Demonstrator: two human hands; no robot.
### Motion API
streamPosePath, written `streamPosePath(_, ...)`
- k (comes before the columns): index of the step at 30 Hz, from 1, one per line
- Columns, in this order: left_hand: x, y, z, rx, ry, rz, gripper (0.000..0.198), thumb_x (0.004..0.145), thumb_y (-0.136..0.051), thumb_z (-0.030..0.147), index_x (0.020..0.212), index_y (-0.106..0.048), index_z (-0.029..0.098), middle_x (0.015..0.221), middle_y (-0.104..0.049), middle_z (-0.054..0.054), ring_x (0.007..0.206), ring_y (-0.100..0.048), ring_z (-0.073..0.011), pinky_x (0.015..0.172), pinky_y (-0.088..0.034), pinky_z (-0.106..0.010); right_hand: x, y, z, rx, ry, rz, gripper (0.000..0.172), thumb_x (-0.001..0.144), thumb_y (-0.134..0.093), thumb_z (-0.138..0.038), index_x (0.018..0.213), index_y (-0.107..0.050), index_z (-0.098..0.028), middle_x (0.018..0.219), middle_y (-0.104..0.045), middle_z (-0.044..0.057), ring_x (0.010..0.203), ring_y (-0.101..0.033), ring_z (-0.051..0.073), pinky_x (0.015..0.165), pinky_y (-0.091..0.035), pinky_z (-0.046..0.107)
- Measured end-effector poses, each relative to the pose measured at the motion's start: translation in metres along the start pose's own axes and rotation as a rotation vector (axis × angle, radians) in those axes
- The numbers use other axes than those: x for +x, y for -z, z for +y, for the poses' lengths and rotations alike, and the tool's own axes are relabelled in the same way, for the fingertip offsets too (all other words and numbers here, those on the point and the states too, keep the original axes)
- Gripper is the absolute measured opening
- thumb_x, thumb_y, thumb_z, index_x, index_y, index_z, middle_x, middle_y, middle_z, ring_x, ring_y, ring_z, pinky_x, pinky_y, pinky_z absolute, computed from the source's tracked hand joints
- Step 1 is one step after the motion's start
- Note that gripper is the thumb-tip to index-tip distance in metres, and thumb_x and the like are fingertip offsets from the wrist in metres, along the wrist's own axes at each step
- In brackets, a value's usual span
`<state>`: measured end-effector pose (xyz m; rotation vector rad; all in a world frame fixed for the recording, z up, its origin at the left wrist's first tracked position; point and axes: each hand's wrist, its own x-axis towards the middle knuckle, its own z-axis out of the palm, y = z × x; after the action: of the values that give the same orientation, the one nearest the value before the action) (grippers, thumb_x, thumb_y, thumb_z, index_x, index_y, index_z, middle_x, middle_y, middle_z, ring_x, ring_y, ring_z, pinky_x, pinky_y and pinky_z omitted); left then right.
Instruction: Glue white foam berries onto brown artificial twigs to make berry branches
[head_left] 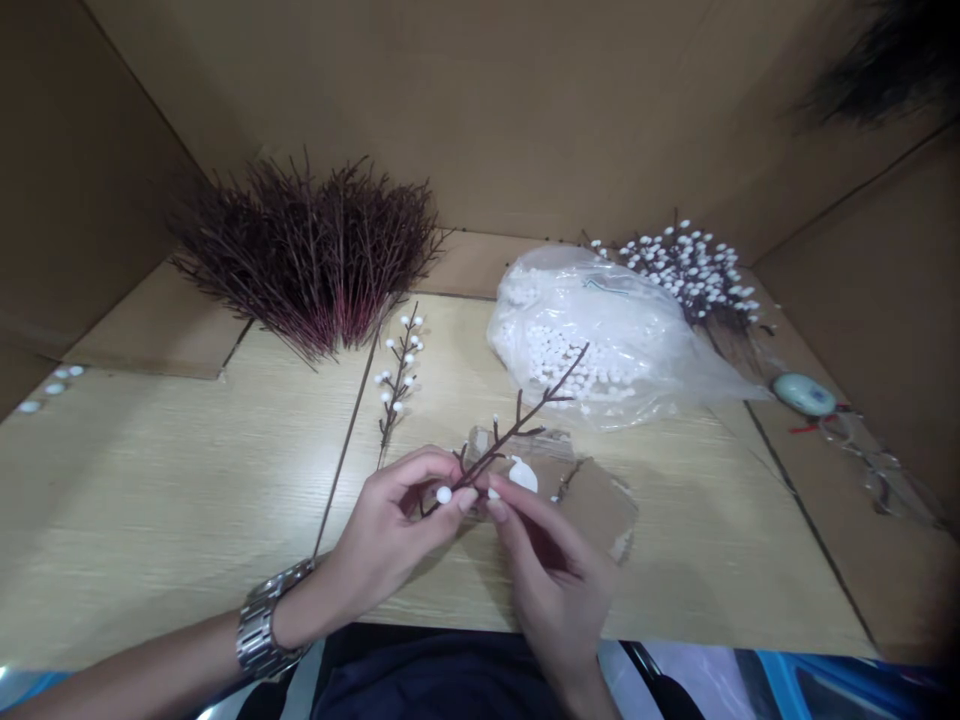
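Observation:
My left hand (401, 520) is closed on a brown artificial twig (517, 425), which points up and to the right. A white berry bead (444, 494) sits low on the twig, beside my left thumb. Between the thumb and forefinger of my right hand (555, 560) is another white bead (493, 493), close to the twig's lower part. Whether that bead touches the twig I cannot tell. Under the twig lies a piece of cardboard (600, 510) bearing a white blob (523, 475). A twig with several white beads (401, 370) lies just beyond my left hand.
A large bundle of bare brown twigs (315, 250) lies at the back left. To the right are a clear bag of white beads (585, 340) and a pile of beaded twigs (686, 270). Eyeglasses (877, 465) and a pale green oval object (805, 395) lie far right. Cardboard walls (510, 120) surround the table.

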<state>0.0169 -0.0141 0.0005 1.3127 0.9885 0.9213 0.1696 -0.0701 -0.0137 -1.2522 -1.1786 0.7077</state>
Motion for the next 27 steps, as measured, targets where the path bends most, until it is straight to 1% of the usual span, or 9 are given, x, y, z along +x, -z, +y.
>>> streamPosePath(3,0.0002,-0.0002,0.0011,-0.024,0.002,-0.008,0.001,0.091,-0.072,0.02,0.092,-0.071,0.02,0.088,-0.068,0.001,0.081,-0.063,-0.0129,0.073,-0.052,-0.022,-0.0016,-0.0013,0.0021,-0.012,0.0,0.011,0.042,0.088,-0.072,-0.006,0.117,-0.076,-0.036,0.11,-0.081,-0.001,0.098,-0.079,0.018,0.09,-0.065,0.029)
streamPosePath(8,-0.001,-0.0009,0.0015,-0.026,-0.002,-0.013,0.002,0.093,-0.071,0.021,0.092,-0.071,0.02,0.087,-0.066,0.001,0.081,-0.062,-0.013,0.072,-0.05,-0.021,-0.0027,-0.0026,0.0024,-0.013,-0.016,0.035,0.034,0.088,-0.072,-0.01,0.113,-0.079,-0.032,0.108,-0.082,0.002,0.097,-0.079,0.022,0.089,-0.066,0.034)
streamPosePath(13,-0.0023,0.0003,0.0014,-0.02,-0.031,-0.012,0.001,0.093,-0.071,0.021,0.092,-0.071,0.021,0.089,-0.066,0.0,0.083,-0.062,-0.0141,0.074,-0.051,-0.023,-0.0008,-0.0032,0.0004,-0.018,-0.003,0.033,0.037,0.088,-0.072,-0.009,0.113,-0.078,-0.035,0.108,-0.082,0.0,0.096,-0.079,0.02,0.087,-0.066,0.032)
streamPosePath(19,-0.0015,0.0004,0.0027,0.002,-0.018,0.006,0.002,0.091,-0.072,0.022,0.091,-0.072,0.02,0.087,-0.067,-0.001,0.081,-0.063,-0.015,0.073,-0.052,-0.025,-0.0003,-0.0045,0.0008,-0.019,0.0,0.051,0.034,0.086,-0.074,-0.008,0.11,-0.079,-0.032,0.104,-0.082,0.001,0.093,-0.08,0.021,0.085,-0.067,0.03)
streamPosePath(23,-0.0015,-0.0005,0.0029,-0.008,-0.026,0.01,0.001,0.091,-0.072,0.02,0.091,-0.072,0.02,0.087,-0.066,0.0,0.081,-0.062,-0.0142,0.072,-0.052,-0.024,-0.0019,-0.0055,0.0016,-0.005,-0.011,0.059,0.037,0.086,-0.074,-0.008,0.112,-0.079,-0.034,0.106,-0.082,0.0,0.094,-0.08,0.02,0.086,-0.066,0.029)
streamPosePath(27,-0.0023,-0.0011,0.0024,0.002,-0.026,0.008,0.001,0.091,-0.072,0.02,0.09,-0.071,0.02,0.087,-0.066,0.0,0.08,-0.062,-0.0138,0.071,-0.051,-0.023,-0.0009,-0.0056,0.0004,0.005,-0.017,0.065,0.036,0.086,-0.074,-0.008,0.11,-0.079,-0.034,0.104,-0.082,0.0,0.092,-0.08,0.02,0.083,-0.067,0.028)
